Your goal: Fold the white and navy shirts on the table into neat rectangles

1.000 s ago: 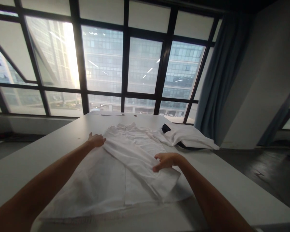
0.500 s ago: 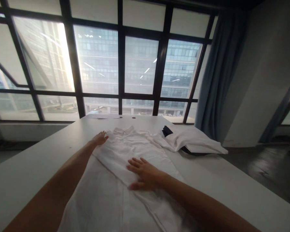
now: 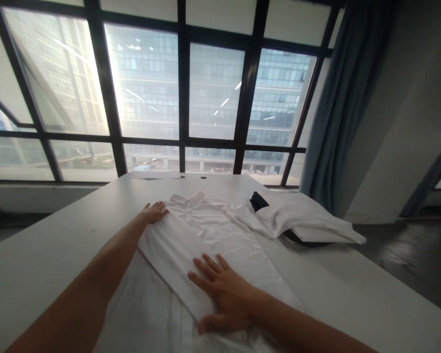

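Observation:
A white shirt (image 3: 220, 235) lies spread on a long white table (image 3: 59, 245), its collar toward the window. One side of it is folded over toward the middle. My left hand (image 3: 153, 213) lies flat at the shirt's far left shoulder, fingers apart. My right hand (image 3: 220, 291) presses flat on the folded part nearer me, fingers spread. Neither hand grips the cloth.
More white cloth (image 3: 308, 218) lies piled at the right over a dark garment (image 3: 257, 201), near the table's right edge. Large dark-framed windows (image 3: 183, 98) stand beyond the far edge. A blue-grey curtain (image 3: 338, 108) hangs at the right. Small items (image 3: 158, 175) sit at the far edge.
My right hand has let go of the shirt's right side, now folded over, and slid flat along the fold toward me. My left hand has stayed at the shoulder.

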Available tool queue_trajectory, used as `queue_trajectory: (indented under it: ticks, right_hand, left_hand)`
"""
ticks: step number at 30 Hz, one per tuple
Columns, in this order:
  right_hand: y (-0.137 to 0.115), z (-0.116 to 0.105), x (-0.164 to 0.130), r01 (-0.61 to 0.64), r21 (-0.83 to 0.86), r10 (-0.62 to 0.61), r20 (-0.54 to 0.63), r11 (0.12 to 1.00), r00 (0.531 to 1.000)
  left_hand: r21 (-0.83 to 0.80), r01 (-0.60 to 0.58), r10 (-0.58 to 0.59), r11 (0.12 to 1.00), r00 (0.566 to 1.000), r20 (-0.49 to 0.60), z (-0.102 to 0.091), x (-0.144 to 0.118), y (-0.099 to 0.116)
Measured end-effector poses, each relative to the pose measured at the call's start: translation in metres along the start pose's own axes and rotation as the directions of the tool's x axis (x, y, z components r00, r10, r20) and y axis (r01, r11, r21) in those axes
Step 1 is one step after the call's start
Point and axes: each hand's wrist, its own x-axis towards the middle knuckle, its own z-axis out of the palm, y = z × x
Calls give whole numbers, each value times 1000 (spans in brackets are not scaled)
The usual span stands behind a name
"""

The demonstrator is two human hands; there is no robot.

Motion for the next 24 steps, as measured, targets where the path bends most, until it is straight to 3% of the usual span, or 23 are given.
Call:
queue_trajectory:
  ticks: [6, 9, 13, 15, 17, 18, 20, 23, 24]
  right_hand:
    - [-13, -8, -5, 110, 54, -113, 52, 992, 992]
    - [-15, -5, -7, 103, 83, -110, 83, 991, 990]
    - [-13, 1, -4, 127, 104, -135, 75, 986, 988]
    - [-3, -1, -1, 79, 130, -80, 9, 988, 997]
    - [17, -14, 1, -103, 147, 126, -152, 984, 980]
    - [30, -26, -1, -245, 158, 279, -261, 957, 924]
    - [63, -57, -11, -518, 177, 539, -429, 837, 725]
    - [115, -110, -44, -809, 238, 752, -569, 538, 333]
    - [131, -125, -58, -852, 249, 768, -594, 460, 241]
  left_hand:
    - [-25, -28, 26, 999, 998, -53, 10, -13, 29]
    - [-82, -2, -1, 997, 999, -41, 20, -19, 33]
    - [-95, 22, -25, 995, 999, -25, 18, -22, 33]
    - [-82, 17, -20, 996, 999, -34, 13, -24, 36]
    - [-53, 6, -10, 999, 997, -77, 7, -29, 41]
    - [-44, 1, -6, 999, 995, -104, 4, -32, 44]
    - [-49, -7, 0, 999, 990, -140, -1, -42, 48]
    - [-73, 0, -9, 997, 993, -115, -4, -60, 47]
    - [-68, 5, -12, 998, 995, -98, -3, -66, 44]
